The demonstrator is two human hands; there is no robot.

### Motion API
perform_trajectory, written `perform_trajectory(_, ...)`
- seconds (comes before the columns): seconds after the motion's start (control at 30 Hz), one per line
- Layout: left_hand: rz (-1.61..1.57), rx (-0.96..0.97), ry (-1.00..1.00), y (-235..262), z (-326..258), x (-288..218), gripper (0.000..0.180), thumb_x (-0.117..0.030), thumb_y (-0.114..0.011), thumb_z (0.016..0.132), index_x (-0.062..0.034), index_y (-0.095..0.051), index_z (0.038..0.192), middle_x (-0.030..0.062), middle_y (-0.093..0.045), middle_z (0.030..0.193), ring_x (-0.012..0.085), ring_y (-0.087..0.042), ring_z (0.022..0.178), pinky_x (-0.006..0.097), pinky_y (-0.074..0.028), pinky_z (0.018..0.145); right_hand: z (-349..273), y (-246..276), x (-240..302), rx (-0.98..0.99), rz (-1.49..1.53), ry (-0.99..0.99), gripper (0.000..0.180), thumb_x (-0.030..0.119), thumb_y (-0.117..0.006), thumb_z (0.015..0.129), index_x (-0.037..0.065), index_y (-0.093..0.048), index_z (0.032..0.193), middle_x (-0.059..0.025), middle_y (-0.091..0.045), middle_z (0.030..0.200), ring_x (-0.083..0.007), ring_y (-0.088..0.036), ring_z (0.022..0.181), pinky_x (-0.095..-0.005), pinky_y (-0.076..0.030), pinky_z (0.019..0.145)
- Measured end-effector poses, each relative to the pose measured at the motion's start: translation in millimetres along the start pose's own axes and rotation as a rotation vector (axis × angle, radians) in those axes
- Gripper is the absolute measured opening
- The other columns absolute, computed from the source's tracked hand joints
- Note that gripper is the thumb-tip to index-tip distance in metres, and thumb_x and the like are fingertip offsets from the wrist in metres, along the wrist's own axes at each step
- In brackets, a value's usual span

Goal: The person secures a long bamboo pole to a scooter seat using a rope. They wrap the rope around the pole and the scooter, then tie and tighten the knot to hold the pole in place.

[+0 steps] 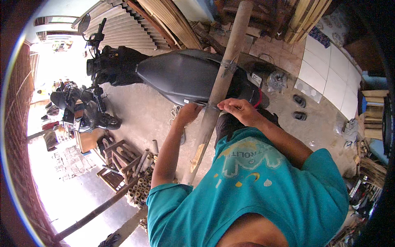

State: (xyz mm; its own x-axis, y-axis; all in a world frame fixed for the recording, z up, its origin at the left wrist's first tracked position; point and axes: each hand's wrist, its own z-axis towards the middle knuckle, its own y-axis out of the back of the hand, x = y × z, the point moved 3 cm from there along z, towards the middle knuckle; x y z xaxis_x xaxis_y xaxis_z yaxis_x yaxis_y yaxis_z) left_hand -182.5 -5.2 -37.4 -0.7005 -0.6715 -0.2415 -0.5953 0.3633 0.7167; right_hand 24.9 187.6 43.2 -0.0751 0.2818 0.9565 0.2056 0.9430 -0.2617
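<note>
I look down from far away through the head camera and see a long brown pole slanting across the middle, between the person and a black motorbike. It passes in front of the back part of the bike's seat, but I can't tell if they touch. The left hand is on one side of the pole and the right hand is on the other, so they are apart but near each other. The left fingers are curled in, and the right thumb and fingers are bent close together. I can't tell what they grip, because it is too small and blurry. Between them, a thin dark band goes around the pole. Farther up the pole is a thicker dark wrap. I think the step in hand is working on the thin band, maybe wrapping it or making it tight. To me, the next move calls for one hand to hold it firmly while the other pulls it snug, without letting the pole roll. Sandals lie on the floor, well apart from the hands.
</note>
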Motion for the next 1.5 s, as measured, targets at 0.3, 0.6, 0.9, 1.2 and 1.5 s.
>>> perform_trajectory(0.3,-2.010,-0.297,-0.249,21.6,11.5,-43.1,0.038,-0.039,-0.051,0.101,-0.0093,-0.051,0.077,0.0035,-0.053,0.074,0.0157,-0.054,0.067,0.034,-0.049,0.069,26.0,-20.6,0.2,-0.063,0.222,-0.147,0.059,0.046,-0.046,0.102,0.011,-0.039,0.055,0.0002,-0.041,0.052,-0.0120,-0.042,0.051,-0.0336,-0.046,0.068)
perform_trajectory(0.6,-1.795,-1.173,0.393,-7.8,63.0,-24.5,0.038,-0.029,-0.058,0.095,-0.0088,-0.046,0.065,-0.0013,-0.041,0.052,0.0115,-0.037,0.039,0.030,-0.030,0.036,-21.1,-22.3,0.4,-0.219,-0.241,-0.136,0.049,0.034,-0.061,0.095,0.001,-0.053,0.059,0.0011,-0.045,0.051,-0.0088,-0.042,0.050,-0.0336,-0.033,0.047)
perform_trajectory(0.9,-1.895,-1.134,0.412,-17.5,64.1,-11.8,0.044,-0.033,-0.057,0.097,-0.0070,-0.048,0.063,-0.0015,-0.042,0.051,0.0116,-0.038,0.041,0.029,-0.032,0.038,-18.6,-26.8,28.4,-0.133,-0.338,-0.105,0.049,0.033,-0.065,0.093,0.000,-0.051,0.058,-0.0046,-0.044,0.050,-0.0100,-0.041,0.050,-0.0362,-0.034,0.047)
perform_trajectory(1.2,-0.522,-0.747,-0.251,89.6,-76.6,-78.3,0.029,-0.020,-0.065,0.091,0.0047,-0.064,0.075,0.0184,-0.057,0.084,0.0329,-0.059,0.080,0.040,-0.048,0.072,84.3,-42.8,39.4,0.164,-0.818,0.033,0.038,0.034,-0.073,0.081,-0.001,-0.063,0.072,-0.0212,-0.062,0.066,-0.0312,-0.064,0.063,-0.0442,-0.049,0.062)
perform_trajectory(1.5,-1.045,-0.851,-0.141,-11.1,-64.3,-77.4,0.031,-0.017,-0.053,0.097,0.0011,-0.056,0.123,0.0224,-0.058,0.123,0.0382,-0.057,0.114,0.041,-0.043,0.098,99.9,-46.6,44.5,0.275,-0.816,-0.128,0.035,0.029,-0.063,0.088,-0.006,-0.066,0.089,-0.0293,-0.066,0.082,-0.0423,-0.067,0.078,-0.0474,-0.051,0.071)
